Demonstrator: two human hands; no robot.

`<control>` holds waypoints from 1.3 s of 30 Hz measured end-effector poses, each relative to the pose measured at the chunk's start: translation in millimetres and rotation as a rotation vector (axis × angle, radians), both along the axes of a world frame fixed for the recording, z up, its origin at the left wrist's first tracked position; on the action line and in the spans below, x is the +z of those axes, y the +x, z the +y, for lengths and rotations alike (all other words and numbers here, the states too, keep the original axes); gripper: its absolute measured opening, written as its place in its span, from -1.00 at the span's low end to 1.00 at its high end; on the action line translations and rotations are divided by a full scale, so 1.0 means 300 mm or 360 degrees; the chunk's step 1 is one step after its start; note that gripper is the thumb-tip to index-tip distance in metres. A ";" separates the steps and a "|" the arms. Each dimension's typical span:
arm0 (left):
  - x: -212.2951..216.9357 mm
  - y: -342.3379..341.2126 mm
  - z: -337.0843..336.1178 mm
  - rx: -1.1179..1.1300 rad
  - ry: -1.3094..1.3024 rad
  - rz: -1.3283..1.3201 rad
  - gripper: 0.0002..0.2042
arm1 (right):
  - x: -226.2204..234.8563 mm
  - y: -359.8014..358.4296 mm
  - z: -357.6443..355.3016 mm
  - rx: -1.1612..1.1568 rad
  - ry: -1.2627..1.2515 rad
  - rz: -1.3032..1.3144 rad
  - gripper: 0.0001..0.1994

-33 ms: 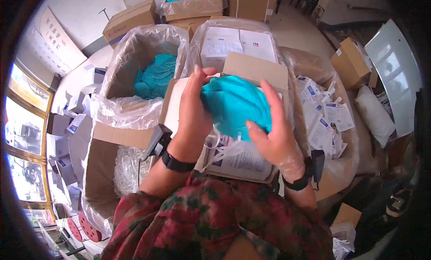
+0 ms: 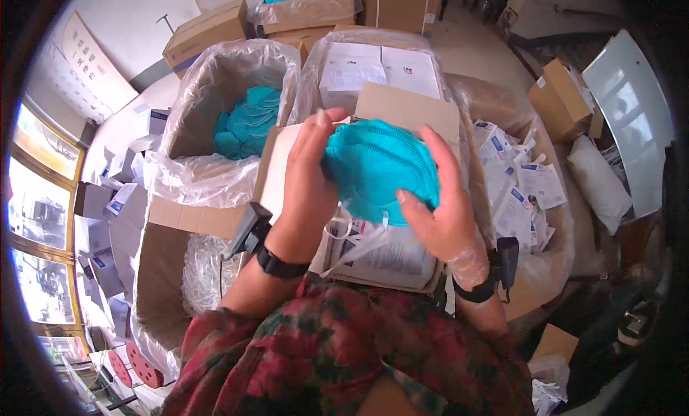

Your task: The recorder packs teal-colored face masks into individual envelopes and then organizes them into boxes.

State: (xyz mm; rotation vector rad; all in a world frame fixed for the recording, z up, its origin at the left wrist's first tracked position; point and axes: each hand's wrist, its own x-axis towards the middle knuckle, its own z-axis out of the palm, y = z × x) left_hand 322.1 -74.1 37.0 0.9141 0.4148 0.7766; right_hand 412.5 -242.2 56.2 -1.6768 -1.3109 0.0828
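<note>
A small stack of teal cup-shaped face masks (image 2: 380, 168) with ribbed edges is held between my two hands, above an opened cardboard box. My left hand (image 2: 311, 172) presses against its left side, the fingers partly hidden behind it. On the other side my right hand (image 2: 441, 208) grips it, thumb on the front and fingers along the edge. White straps (image 2: 366, 249) dangle below the masks. Under them, flat printed packets (image 2: 387, 262) lie in the cardboard box (image 2: 409, 107), whose far flap stands up. Both wrists carry black bands with small devices.
At the far left, a plastic-lined carton (image 2: 186, 122) holds more teal masks (image 2: 251, 122). Nearer, another carton (image 2: 154, 272) contains a heap of clear-white strands (image 2: 204, 272). White packets (image 2: 520, 179) fill a lined carton on the right. White boxes (image 2: 384, 64) sit beyond the middle box.
The masks have shifted very slightly to the right and tilted a little between my hands. Both hands keep their hold.
</note>
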 end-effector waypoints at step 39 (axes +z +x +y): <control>0.256 -0.384 0.296 -0.0228 0.0361 -0.0720 -0.66 | -0.157 0.269 0.064 0.0024 -0.0465 -0.0514 -0.54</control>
